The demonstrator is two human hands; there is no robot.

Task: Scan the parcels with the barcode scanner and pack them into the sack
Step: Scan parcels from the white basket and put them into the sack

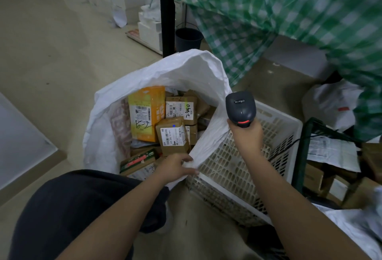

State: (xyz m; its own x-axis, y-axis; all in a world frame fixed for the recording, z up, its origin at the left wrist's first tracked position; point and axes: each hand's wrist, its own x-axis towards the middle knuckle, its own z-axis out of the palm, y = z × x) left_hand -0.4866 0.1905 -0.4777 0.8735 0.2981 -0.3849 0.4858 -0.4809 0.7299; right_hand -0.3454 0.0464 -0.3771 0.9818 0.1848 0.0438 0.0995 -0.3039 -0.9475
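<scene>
Fingers (191, 159) pinch sack (148, 77) rim; parcel (182, 109) marked "2460"; right hand (247, 135) grips scanner (240, 108).

Soft, even indoor light, rather dim, with a cool greyish cast; its source cannot be told. The white sack (157, 77) is the brightest thing and its upper rim is nearly washed out, though without hard glare; inside it the labels on the parcels (174, 135) read sharp, and shadow gathers between the boxes. Right of the sack and above it, the green checked cloth (289, 11) is smeared by motion blur; at the lower right corner a pale heap is blurred too. Far from the sack, straight lines bow with wide-angle distortion; floor shadows are faint and edgeless.
</scene>
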